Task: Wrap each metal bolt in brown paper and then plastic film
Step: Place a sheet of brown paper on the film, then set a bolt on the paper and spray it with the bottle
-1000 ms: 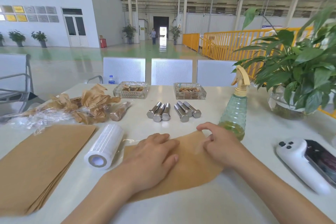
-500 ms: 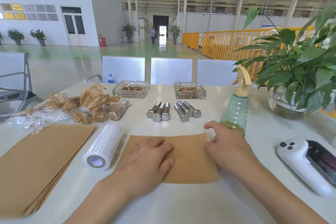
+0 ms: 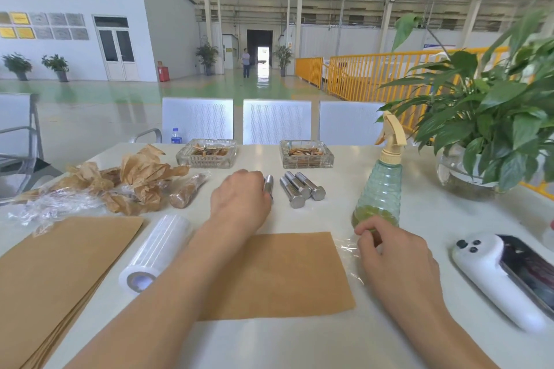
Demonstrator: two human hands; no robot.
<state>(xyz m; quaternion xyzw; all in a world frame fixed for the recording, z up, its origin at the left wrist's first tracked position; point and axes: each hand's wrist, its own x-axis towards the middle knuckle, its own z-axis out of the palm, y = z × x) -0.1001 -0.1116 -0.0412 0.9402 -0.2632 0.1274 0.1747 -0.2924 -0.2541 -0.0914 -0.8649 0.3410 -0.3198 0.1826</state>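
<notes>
A flat sheet of brown paper (image 3: 284, 275) lies on the white table (image 3: 299, 344) in front of me, on a piece of clear film (image 3: 347, 249) that shows at its right edge. My left hand (image 3: 239, 201) reaches past it and curls down over the left group of metal bolts, gripping one; a bolt (image 3: 269, 186) shows beside its fingers. Three more bolts (image 3: 301, 189) lie just to the right. My right hand (image 3: 395, 263) rests loosely curled by the paper's right corner, holding nothing. A roll of plastic film (image 3: 156, 252) lies left of the sheet.
A stack of brown paper (image 3: 54, 272) lies at the left, with crumpled paper and film (image 3: 135, 180) and a wrapped bolt (image 3: 187, 193) behind it. A green spray bottle (image 3: 380, 192), a potted plant (image 3: 494, 117), two glass ashtrays (image 3: 207, 154) and a white handheld device (image 3: 494, 275) stand around.
My left hand left the brown sheet and moved forward onto the left bolts. My right hand drew back off the sheet to its right corner. The sheet lies flat.
</notes>
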